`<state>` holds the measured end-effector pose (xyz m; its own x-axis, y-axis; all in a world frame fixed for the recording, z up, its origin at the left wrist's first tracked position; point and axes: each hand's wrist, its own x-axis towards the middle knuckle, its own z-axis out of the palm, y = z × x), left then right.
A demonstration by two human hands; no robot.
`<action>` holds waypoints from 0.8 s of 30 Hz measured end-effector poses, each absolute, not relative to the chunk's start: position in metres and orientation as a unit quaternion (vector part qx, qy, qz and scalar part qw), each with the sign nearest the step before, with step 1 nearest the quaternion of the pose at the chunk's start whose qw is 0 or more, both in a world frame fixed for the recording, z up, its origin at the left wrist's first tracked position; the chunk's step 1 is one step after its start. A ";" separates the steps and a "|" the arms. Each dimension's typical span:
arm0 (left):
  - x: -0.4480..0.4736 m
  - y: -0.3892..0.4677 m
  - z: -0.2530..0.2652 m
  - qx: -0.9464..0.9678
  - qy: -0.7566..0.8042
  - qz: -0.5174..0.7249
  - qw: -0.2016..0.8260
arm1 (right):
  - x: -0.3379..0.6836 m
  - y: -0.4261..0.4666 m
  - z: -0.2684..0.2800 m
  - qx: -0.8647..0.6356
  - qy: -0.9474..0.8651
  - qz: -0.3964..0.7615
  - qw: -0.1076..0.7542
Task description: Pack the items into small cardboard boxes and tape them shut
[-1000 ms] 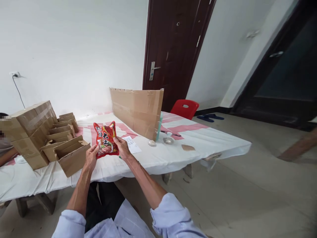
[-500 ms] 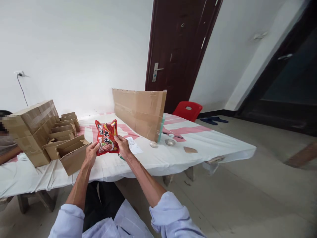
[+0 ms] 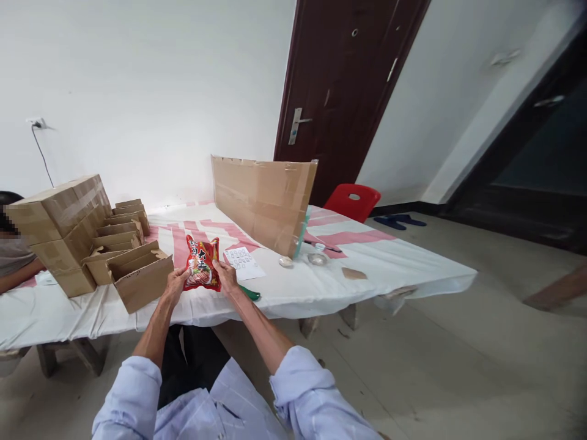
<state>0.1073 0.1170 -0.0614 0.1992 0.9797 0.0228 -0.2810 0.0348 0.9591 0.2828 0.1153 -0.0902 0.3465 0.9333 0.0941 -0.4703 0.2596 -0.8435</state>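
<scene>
A red printed food packet (image 3: 202, 266), with large Chinese characters and a picture of food in a bowl, is held up above the near part of the table. My left hand (image 3: 177, 285) grips its left edge, thumb on the front. On the opposite edge, my right hand (image 3: 226, 278) is closed the same way. Behind my right hand lies a white sheet with small printed figures (image 3: 244, 264). A green object (image 3: 250, 294) shows partly beside my right wrist; its kind is unclear. Left of my left hand stands an open cardboard bin (image 3: 142, 282).
Several more open bins (image 3: 117, 238) line a stack of taped boxes (image 3: 68, 235). A cardboard panel (image 3: 261, 205) stands upright on the cloth-covered table (image 3: 403, 269). Near it lie a small metal dish (image 3: 317, 260) and a cardboard scrap (image 3: 354, 274). Another person's arm (image 3: 22, 275) shows at far left.
The packet and both hands have lowered slightly and shifted right in view. More of the printed sheet and the green object now shows. My view has tilted a little.
</scene>
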 end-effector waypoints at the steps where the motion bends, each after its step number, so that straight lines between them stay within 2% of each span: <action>1: 0.107 0.117 -0.066 0.469 0.378 0.504 0.619 | 0.282 0.115 -0.096 -0.382 -0.303 0.478 0.730; 6: 0.105 0.101 -0.087 0.474 0.394 0.478 0.625 | 0.274 0.098 -0.121 -0.400 -0.301 0.489 0.714; 13: 0.085 0.053 -0.093 0.456 0.360 0.545 0.605 | 0.284 0.071 -0.118 -0.338 -0.374 0.569 0.650; 24: 0.016 0.002 -0.083 0.457 0.367 0.571 0.575 | 0.242 0.148 -0.084 -0.310 -0.555 0.562 0.529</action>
<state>0.0162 0.0019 -0.0826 0.0784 0.9919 0.0996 -0.3204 -0.0696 0.9447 0.2418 0.1480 -0.0839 -0.2486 0.9388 0.2384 -0.2499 0.1756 -0.9522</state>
